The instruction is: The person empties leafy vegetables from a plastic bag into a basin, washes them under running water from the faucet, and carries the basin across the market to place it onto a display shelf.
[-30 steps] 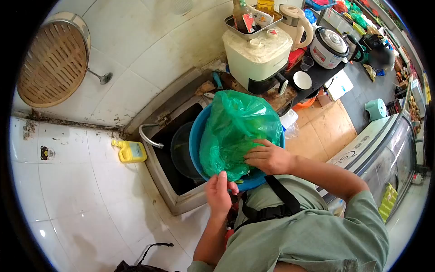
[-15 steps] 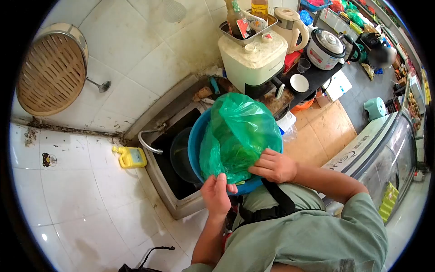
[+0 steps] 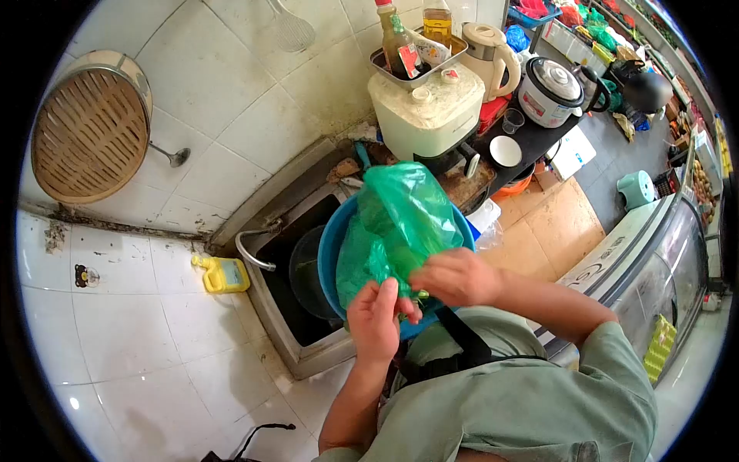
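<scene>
A translucent green plastic bag [image 3: 412, 212] puffs up over the blue basin [image 3: 329, 254], with green leafy stuff showing faintly through it. My left hand [image 3: 374, 317] pinches the gathered near edge of the bag between thumb and fingers. Beside it, my right hand [image 3: 459, 279] is closed at the bag's right side, fingers curled on the plastic. Small bits of green stem show between the two hands. What lies deeper in the bag and basin is hidden.
Left of the basin is a sink [image 3: 289, 350] with a curved faucet [image 3: 250, 250] and a dark tub [image 3: 305, 269]. A yellow jug [image 3: 225, 275] stands nearby. Behind are a cream container [image 3: 423, 112], a rice cooker [image 3: 548, 92] and a white bowl [image 3: 506, 151]. A glass display case [image 3: 639, 285] is at right.
My left hand has lifted slightly and drawn the bag's edge together. My right hand has moved up and closer to it. The bag looks narrower and more bunched.
</scene>
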`<move>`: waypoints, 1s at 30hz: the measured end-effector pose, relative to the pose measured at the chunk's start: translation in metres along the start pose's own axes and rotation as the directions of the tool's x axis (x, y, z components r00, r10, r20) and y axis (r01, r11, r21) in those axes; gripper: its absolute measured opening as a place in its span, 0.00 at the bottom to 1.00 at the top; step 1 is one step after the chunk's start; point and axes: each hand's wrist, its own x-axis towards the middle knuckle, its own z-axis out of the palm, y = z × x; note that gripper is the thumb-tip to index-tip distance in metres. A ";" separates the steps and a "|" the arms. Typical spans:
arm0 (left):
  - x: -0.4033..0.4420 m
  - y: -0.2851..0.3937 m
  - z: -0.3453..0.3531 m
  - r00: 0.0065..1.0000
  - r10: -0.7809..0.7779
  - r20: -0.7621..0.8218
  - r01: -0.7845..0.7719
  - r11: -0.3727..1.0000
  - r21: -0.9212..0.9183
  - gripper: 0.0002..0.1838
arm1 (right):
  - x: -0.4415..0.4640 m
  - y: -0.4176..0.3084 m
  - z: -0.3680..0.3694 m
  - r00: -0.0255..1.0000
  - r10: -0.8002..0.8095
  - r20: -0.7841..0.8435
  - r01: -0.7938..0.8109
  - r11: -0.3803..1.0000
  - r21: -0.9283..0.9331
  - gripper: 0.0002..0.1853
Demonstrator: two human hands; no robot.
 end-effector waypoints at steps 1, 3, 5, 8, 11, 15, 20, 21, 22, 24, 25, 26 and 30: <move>0.004 0.002 0.006 0.999 0.027 0.025 -0.028 0.998 0.059 0.14 | -0.006 0.011 0.004 0.997 0.075 0.005 -0.075 0.995 0.058 0.17; 0.013 0.004 0.016 0.998 0.055 0.043 -0.059 0.992 0.111 0.14 | -0.014 0.016 0.003 0.989 0.145 0.023 -0.147 0.982 0.118 0.21; 0.022 0.007 0.022 0.993 0.077 0.088 -0.089 0.985 0.147 0.14 | -0.026 0.016 -0.005 0.929 0.303 -0.214 -0.287 0.952 0.102 0.36; 0.035 0.014 0.025 0.984 0.123 0.132 -0.141 0.981 0.136 0.14 | -0.056 0.030 0.009 0.906 0.410 -0.109 -0.412 0.911 -0.002 0.48; 0.047 0.017 0.031 0.977 0.104 0.185 -0.134 0.978 0.159 0.14 | -0.071 0.039 0.034 0.847 0.525 -0.085 -0.532 0.840 -0.111 0.38; 0.060 0.020 0.016 0.964 0.047 0.261 -0.114 0.962 0.248 0.13 | -0.071 0.059 0.051 0.851 0.488 -0.191 -0.505 0.862 -0.047 0.20; 0.047 0.004 -0.059 0.894 0.339 0.293 -0.448 0.667 0.595 0.22 | -0.066 0.050 0.051 0.465 0.862 -0.201 -0.846 0.499 0.186 0.21; 0.045 -0.008 -0.077 0.768 0.524 0.368 -0.577 0.316 0.753 0.27 | -0.064 0.051 0.052 0.460 0.864 -0.205 -0.847 0.497 0.190 0.21; 0.038 -0.018 -0.085 0.807 0.492 0.327 -0.501 0.275 0.821 0.36 | -0.063 0.052 0.053 0.479 0.831 -0.284 -0.822 0.538 0.186 0.21; 0.031 -0.040 -0.096 0.853 0.387 0.350 -0.427 0.131 0.895 0.37 | -0.056 0.051 0.050 0.494 0.794 -0.355 -0.800 0.575 0.173 0.22; 0.030 -0.046 -0.097 0.894 0.283 0.348 -0.355 -0.029 0.935 0.38 | -0.047 0.049 0.043 0.589 0.700 -0.404 -0.707 0.688 0.162 0.22; 0.032 -0.049 -0.098 0.899 0.232 0.372 -0.353 -0.120 0.928 0.29 | -0.037 0.049 0.038 0.669 0.590 -0.452 -0.599 0.788 0.143 0.22; 0.052 -0.073 -0.126 0.867 0.459 0.196 -0.374 0.338 0.864 0.12 | -0.011 0.059 0.028 0.754 0.539 -0.376 -0.500 0.842 0.204 0.21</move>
